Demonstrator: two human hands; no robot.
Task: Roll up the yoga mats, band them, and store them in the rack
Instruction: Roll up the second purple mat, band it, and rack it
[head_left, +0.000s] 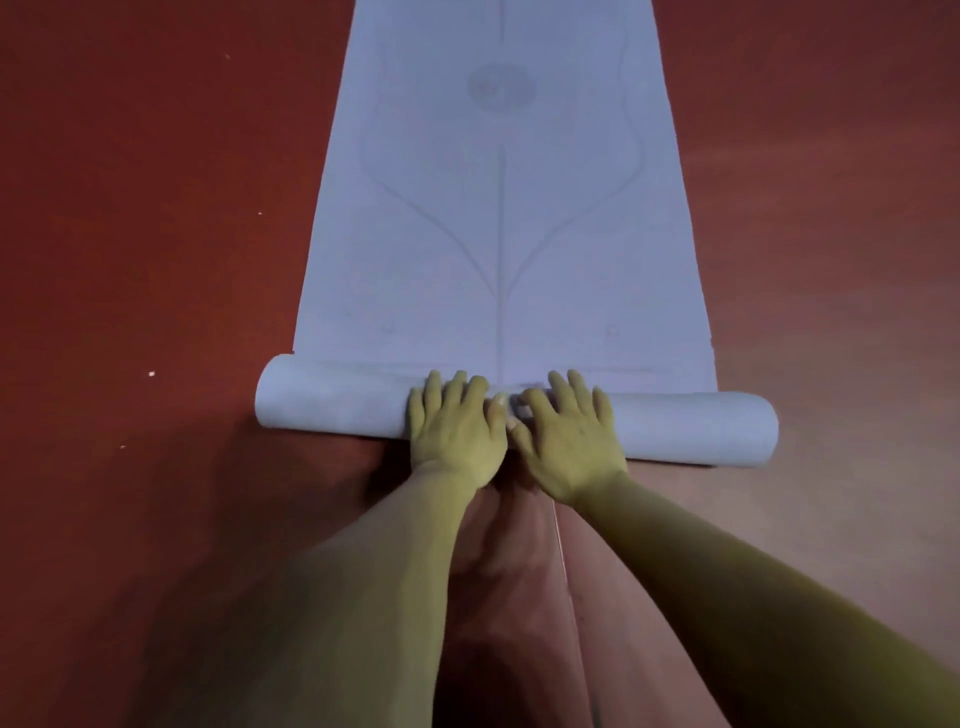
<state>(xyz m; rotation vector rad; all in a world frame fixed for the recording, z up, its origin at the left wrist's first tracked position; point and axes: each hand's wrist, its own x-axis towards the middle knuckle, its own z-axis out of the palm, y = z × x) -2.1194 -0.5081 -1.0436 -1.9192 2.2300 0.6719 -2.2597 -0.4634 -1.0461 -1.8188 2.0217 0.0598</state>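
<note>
Yoga mat, pale blue, lies on the red floor, stretching far from me, its near end rolled into a tube. My left hand and right hand press flat on the roll's middle, fingers spread.

Pale blue yoga mat lay on a red floor, near end rolled into a tube; left hand and right hand pressed side by side, fingers spread, on the roll's middle
</note>
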